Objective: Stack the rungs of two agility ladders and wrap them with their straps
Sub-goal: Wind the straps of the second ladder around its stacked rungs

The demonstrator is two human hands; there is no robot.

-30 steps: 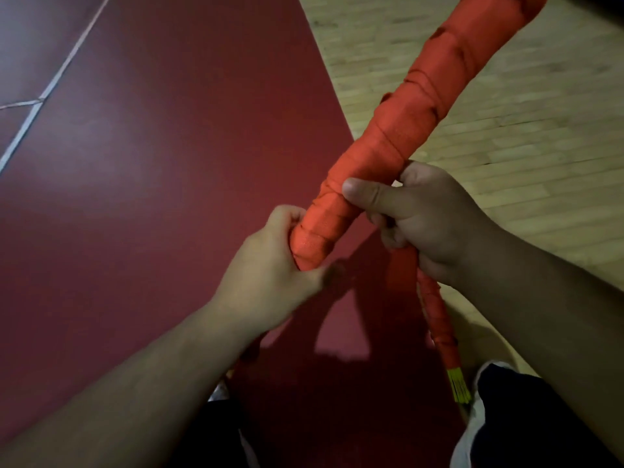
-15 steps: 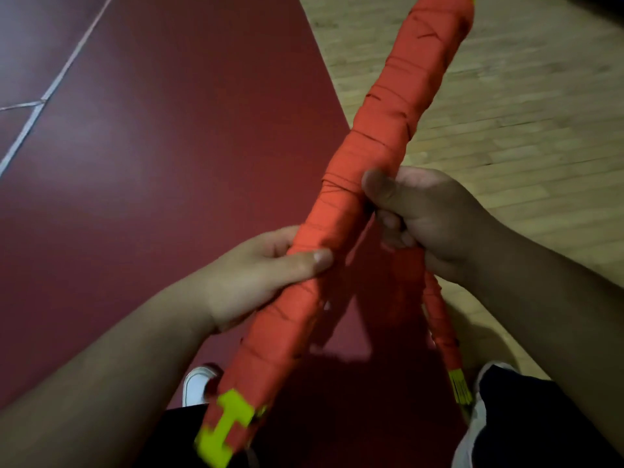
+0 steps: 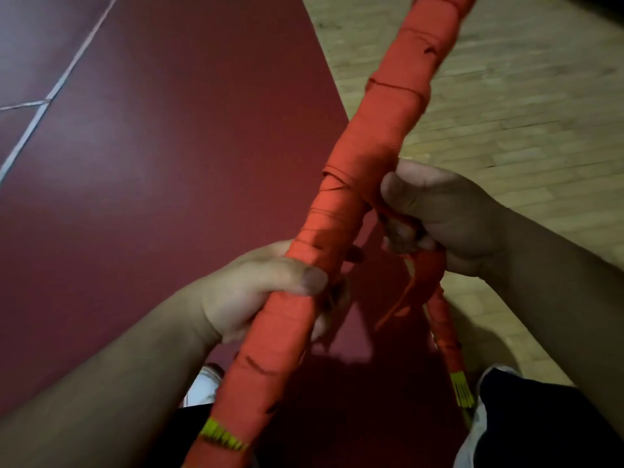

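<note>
Maroon floor surface (image 3: 169, 197) filled the field from 7 to 12 o'clock, crossed at 10 o'clock by pale court lines (image 3: 50, 96); light wooden boards (image 3: 523, 96) occupied the sector from 12 to 3 o'clock. Running diagonally from 6 o'clock up to 1 o'clock lay the wrapped ladder bundle (image 3: 378, 140), a thick stack of rungs wound round in orange strap, held in the air above the floor. A strip of yellow-green rung edge (image 3: 221, 437) showed through the winding near its lower end. The left hand (image 3: 256, 292), at 7 o'clock of centre, was closed round the bundle, thumb pressed across the top face and fingers curled beneath. The right hand (image 3: 439, 214), at 3 o'clock of centre, was fisted just beside the bundle, its fingers pinched on the loose strap (image 3: 429, 265) that left the winding and passed through the fist. Below that hand the strap hung toward 5 o'clock alongside a thinner wrapped piece (image 3: 445, 336) ending in a yellow-green tip (image 3: 462, 390). Dark trouser legs (image 3: 540, 427) and a white shoe (image 3: 202, 383) appeared along the 6 o'clock margin.
</note>
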